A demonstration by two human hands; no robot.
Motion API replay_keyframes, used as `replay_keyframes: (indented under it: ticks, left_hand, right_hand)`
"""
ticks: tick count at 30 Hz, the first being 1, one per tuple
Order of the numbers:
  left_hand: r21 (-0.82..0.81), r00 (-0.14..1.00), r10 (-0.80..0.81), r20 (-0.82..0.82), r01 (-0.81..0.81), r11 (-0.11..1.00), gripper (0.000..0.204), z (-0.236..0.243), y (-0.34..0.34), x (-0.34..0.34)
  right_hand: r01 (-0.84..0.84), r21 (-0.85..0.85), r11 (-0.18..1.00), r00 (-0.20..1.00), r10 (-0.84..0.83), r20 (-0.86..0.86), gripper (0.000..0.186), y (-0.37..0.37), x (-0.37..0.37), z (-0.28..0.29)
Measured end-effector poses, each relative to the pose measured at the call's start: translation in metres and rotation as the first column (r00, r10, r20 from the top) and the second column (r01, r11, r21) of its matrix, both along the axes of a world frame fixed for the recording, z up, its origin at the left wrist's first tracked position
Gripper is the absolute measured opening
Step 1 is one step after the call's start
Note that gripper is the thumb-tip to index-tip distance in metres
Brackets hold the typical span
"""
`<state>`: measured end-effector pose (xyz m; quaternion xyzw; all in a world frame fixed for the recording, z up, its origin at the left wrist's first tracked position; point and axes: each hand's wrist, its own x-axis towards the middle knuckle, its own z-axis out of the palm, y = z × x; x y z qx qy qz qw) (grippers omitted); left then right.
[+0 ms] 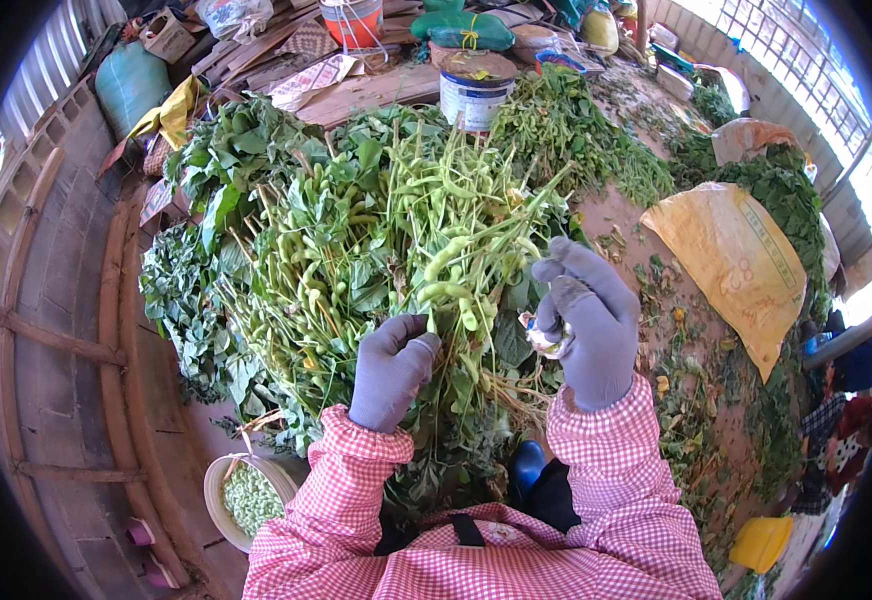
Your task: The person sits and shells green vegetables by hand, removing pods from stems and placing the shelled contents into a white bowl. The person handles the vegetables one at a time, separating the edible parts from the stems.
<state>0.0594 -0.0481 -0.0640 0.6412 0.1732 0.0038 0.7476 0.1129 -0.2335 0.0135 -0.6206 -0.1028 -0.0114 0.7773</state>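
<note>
A big heap of cut green soybean plants (306,240), with pods and leaves, lies in front of me. My left hand (392,372), in a grey glove, pinches the lower end of a green pod (432,322) at the heap's near side. Plump pods hang just above those fingertips. My right hand (588,325), gloved alike, is raised at the heap's right edge with its fingers curled. Against its palm sits a small white and red patterned thing (546,340), whose kind I cannot make out. Its fingertips are close to a pod at the end of a stem.
A white bucket (218,505) of shelled green beans stands at lower left. Behind the heap is a white and blue tub (476,100), with an orange-red bucket (352,22) beyond. A yellow sack (731,265) lies right, among scattered leaves. A yellow container (761,543) stands at lower right.
</note>
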Motion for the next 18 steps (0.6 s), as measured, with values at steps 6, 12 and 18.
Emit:
replay_keyframes:
  ticks: [6,12,18]
  left_hand:
    - [-0.145,0.996,0.085,0.039,-0.079,0.986,0.028,-0.001,-0.026,-0.008]
    - [-0.181,0.985,0.104,0.139,-0.078,0.98,0.025,-0.017,-0.025,-0.007]
    - [-0.178,0.995,0.081,0.059,-0.069,0.982,0.024,-0.003,-0.013,-0.007]
  right_hand:
    - [-0.069,0.125,0.99,0.977,0.042,0.209,0.038,0.031,-0.008,-0.025]
    - [-0.055,-0.328,0.943,0.964,0.135,0.229,0.027,0.055,-0.02,-0.059]
    - [-0.392,-0.444,0.806,0.92,0.359,-0.16,0.014,0.034,-0.004,-0.053]
